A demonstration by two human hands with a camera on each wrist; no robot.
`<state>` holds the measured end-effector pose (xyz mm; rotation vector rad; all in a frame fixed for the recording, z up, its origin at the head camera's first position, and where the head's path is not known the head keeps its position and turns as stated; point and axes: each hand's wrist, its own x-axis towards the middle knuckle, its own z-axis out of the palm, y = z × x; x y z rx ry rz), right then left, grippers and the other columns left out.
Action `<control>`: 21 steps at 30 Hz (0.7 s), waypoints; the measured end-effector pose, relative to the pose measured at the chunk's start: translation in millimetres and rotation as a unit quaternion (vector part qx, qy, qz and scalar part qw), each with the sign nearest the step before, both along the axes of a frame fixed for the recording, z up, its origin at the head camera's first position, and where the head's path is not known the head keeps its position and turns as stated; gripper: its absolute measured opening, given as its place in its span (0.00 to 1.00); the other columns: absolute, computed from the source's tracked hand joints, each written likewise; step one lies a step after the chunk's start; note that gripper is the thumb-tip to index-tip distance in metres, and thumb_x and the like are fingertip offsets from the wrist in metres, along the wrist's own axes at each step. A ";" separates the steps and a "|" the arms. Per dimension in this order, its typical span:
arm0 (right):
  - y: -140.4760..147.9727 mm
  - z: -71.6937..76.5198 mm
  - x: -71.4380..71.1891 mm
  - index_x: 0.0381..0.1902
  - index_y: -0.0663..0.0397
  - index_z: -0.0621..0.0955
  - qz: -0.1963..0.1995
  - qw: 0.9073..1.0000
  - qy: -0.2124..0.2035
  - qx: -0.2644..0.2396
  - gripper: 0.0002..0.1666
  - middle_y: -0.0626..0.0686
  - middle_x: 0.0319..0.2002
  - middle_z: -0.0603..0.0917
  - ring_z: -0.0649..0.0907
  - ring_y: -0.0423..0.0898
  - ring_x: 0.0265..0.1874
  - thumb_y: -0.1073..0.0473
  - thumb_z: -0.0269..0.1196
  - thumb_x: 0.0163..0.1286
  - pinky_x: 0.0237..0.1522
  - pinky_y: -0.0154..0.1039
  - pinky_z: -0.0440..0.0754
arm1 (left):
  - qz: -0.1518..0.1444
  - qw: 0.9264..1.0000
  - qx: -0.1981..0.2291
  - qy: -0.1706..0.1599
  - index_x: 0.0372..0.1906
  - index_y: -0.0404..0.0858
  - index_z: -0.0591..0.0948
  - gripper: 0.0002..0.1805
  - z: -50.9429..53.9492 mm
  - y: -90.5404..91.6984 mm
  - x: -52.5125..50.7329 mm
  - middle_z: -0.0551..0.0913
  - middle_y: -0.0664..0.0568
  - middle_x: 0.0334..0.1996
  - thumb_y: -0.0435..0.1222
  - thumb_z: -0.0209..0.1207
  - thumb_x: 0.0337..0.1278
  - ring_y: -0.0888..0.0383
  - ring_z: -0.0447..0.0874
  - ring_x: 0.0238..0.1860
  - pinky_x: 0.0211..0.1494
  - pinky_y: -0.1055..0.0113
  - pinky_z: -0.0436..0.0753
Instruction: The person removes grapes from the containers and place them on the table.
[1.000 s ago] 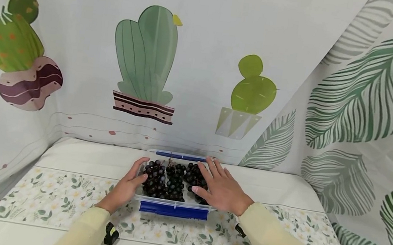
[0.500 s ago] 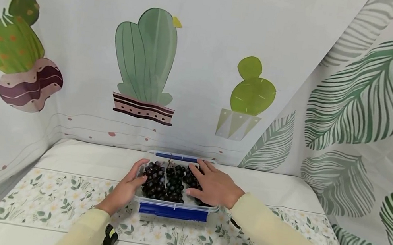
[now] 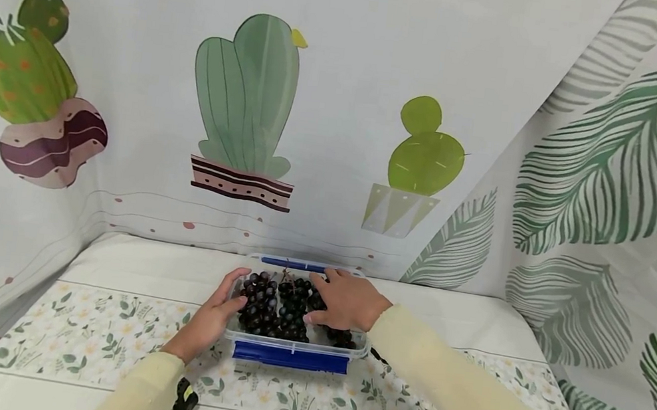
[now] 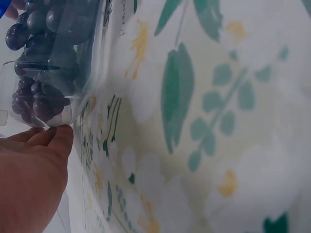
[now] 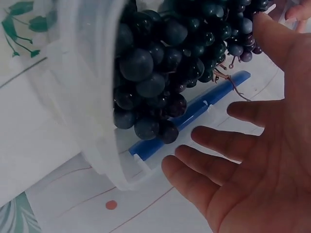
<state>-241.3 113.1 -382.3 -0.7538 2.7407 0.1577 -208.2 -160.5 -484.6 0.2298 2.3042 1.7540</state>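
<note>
A clear plastic container with blue latches holds several bunches of dark grapes. At its left end my left hand grips the wall and rim, thumb toward the front and fingers toward the back. In the left wrist view, fingertips of the left hand touch the container's outside near its base. My right hand is over the right-hand bunch, palm down and partly hiding it. Seen from the right wrist, the fingers of the right hand are spread beside the grapes, holding nothing.
The container stands on a table with a white and floral cloth. Behind it hangs a white curtain printed with cacti. A leaf-patterned curtain hangs at the right. A black wrist device sits by the left sleeve.
My right hand has moved left, from the container's right edge to over the right-hand bunch, uncovering grapes at the front right corner. The left hand stays at the left end.
</note>
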 end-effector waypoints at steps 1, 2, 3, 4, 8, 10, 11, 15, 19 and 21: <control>-1.6 0.3 -1.4 0.83 0.42 0.62 -0.004 1.000 -0.003 0.003 0.49 0.58 0.81 0.64 0.67 0.57 0.80 0.27 0.58 0.73 0.74 0.57 0.74 | 0.000 1.000 0.001 0.001 0.84 0.52 0.45 0.31 -0.2 0.0 -0.2 0.26 0.50 0.86 0.41 0.38 0.87 0.40 0.21 0.86 0.83 0.30 0.43; -3.0 0.7 -2.8 0.83 0.42 0.62 -0.007 1.000 -0.007 0.005 0.49 0.58 0.81 0.64 0.68 0.57 0.79 0.28 0.59 0.73 0.74 0.57 0.74 | 0.000 1.000 0.002 0.002 0.84 0.52 0.45 0.31 -0.4 0.0 -0.3 0.26 0.50 0.86 0.41 0.38 0.87 0.40 0.21 0.86 0.83 0.30 0.43; -4.4 1.1 -4.2 0.83 0.42 0.62 -0.011 1.000 -0.011 0.007 0.49 0.57 0.81 0.65 0.69 0.57 0.78 0.28 0.59 0.72 0.74 0.56 0.74 | 0.000 1.000 0.003 0.003 0.84 0.52 0.46 0.31 -0.6 0.0 -0.3 0.26 0.50 0.86 0.41 0.38 0.87 0.40 0.21 0.86 0.83 0.29 0.43; -5.8 1.6 -5.3 0.83 0.42 0.62 -0.014 1.000 -0.014 0.009 0.49 0.57 0.81 0.65 0.70 0.56 0.78 0.28 0.60 0.72 0.74 0.56 0.74 | 0.000 1.000 0.004 0.003 0.84 0.51 0.46 0.31 -0.8 0.1 -0.4 0.26 0.50 0.86 0.40 0.38 0.87 0.40 0.20 0.86 0.83 0.29 0.43; -10.2 2.8 -9.7 0.83 0.41 0.62 -0.022 0.999 -0.026 0.020 0.49 0.56 0.81 0.65 0.73 0.56 0.76 0.30 0.61 0.72 0.74 0.55 0.75 | 0.002 1.000 0.005 0.004 0.84 0.51 0.46 0.30 -0.9 0.7 -0.5 0.26 0.50 0.86 0.39 0.38 0.87 0.40 0.21 0.86 0.83 0.30 0.43; -11.8 2.7 -11.7 0.83 0.40 0.62 -0.024 0.999 -0.029 0.025 0.49 0.56 0.81 0.65 0.73 0.56 0.76 0.29 0.62 0.72 0.74 0.55 0.74 | 0.002 1.000 0.004 0.004 0.84 0.51 0.46 0.31 -0.4 1.3 -0.7 0.26 0.49 0.86 0.39 0.38 0.87 0.40 0.21 0.86 0.83 0.30 0.43; -12.4 2.6 -12.8 0.83 0.40 0.62 -0.024 0.999 -0.030 0.026 0.49 0.56 0.81 0.66 0.73 0.55 0.76 0.30 0.62 0.72 0.74 0.55 0.74 | 0.003 1.000 0.004 0.004 0.84 0.52 0.46 0.31 -0.1 1.5 -0.6 0.26 0.49 0.86 0.39 0.38 0.87 0.40 0.21 0.86 0.83 0.30 0.43; -14.0 -0.3 -17.0 0.82 0.41 0.64 -0.024 0.999 -0.035 0.031 0.48 0.54 0.79 0.69 0.75 0.54 0.74 0.30 0.63 0.71 0.73 0.54 0.75 | 0.006 1.000 0.003 0.002 0.83 0.54 0.47 0.30 0.7 1.9 -0.5 0.26 0.49 0.86 0.39 0.38 0.87 0.41 0.21 0.86 0.83 0.31 0.43; -13.7 -5.0 -22.1 0.79 0.42 0.68 -0.028 0.998 -0.043 0.029 0.46 0.52 0.75 0.75 0.79 0.52 0.70 0.32 0.66 0.70 0.70 0.53 0.78 | 0.007 1.000 0.002 -0.001 0.83 0.57 0.47 0.29 0.5 1.2 0.1 0.27 0.50 0.86 0.39 0.38 0.87 0.41 0.21 0.86 0.83 0.31 0.43; -13.4 -6.5 -25.7 0.79 0.43 0.68 -0.030 0.998 -0.051 0.024 0.46 0.52 0.74 0.76 0.80 0.52 0.69 0.33 0.66 0.70 0.69 0.53 0.79 | 0.007 1.000 0.003 0.000 0.83 0.57 0.47 0.29 0.4 1.1 0.4 0.27 0.50 0.86 0.40 0.38 0.87 0.41 0.21 0.86 0.83 0.31 0.43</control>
